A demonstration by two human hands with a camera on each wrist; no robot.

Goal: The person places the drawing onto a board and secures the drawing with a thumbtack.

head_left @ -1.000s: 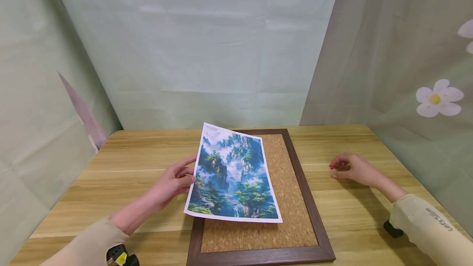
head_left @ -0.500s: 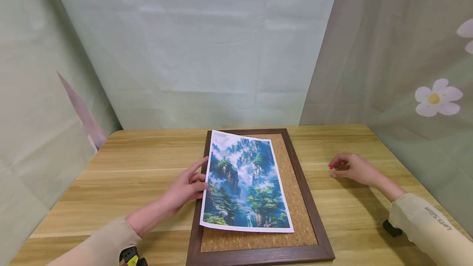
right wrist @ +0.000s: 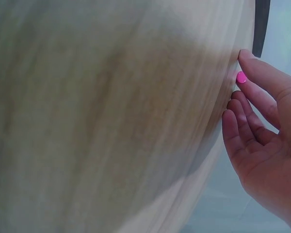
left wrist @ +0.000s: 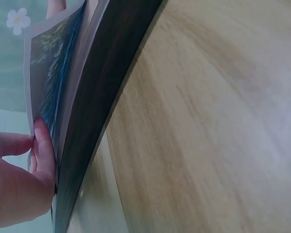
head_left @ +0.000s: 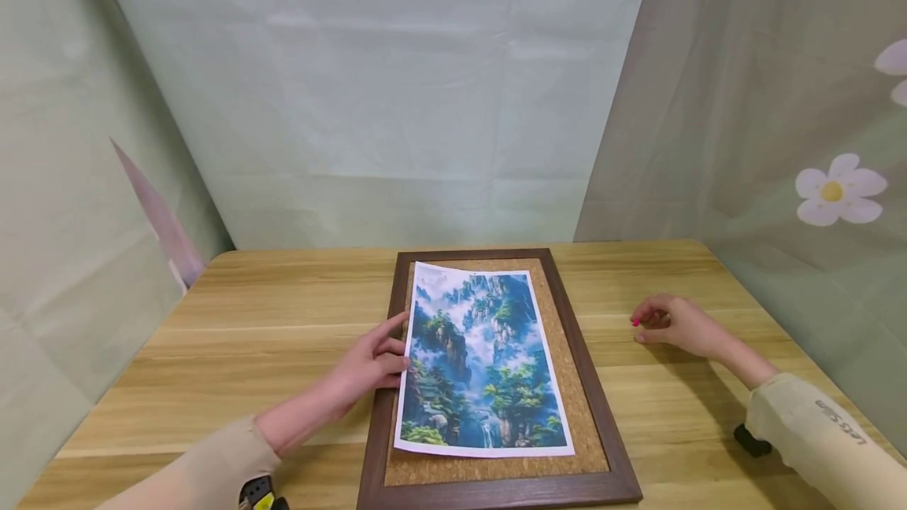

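Observation:
A landscape print (head_left: 485, 360) lies on the cork board of a dark wooden frame (head_left: 599, 400) in the middle of the table. My left hand (head_left: 379, 359) pinches the print's left edge, over the frame's left rail. In the left wrist view the thumb (left wrist: 43, 145) presses on the print (left wrist: 51, 73), beside the frame (left wrist: 106, 73). The print's far left corner is slightly lifted. My right hand (head_left: 673, 325) rests on the table to the right of the frame. Its curled fingers (right wrist: 254, 99) hold what looks like a small pink pin (right wrist: 241, 76), also visible from the head (head_left: 635, 322).
The wooden table (head_left: 269, 313) has bare surface on both sides of the frame. A small black object (head_left: 751, 439) sits near my right sleeve. Pale green cloth, with a flower print (head_left: 832, 189) on the right, closes in the back and sides.
My left hand has carried the print to the right and laid it down squarely onto the cork board. The right hand has stayed in place.

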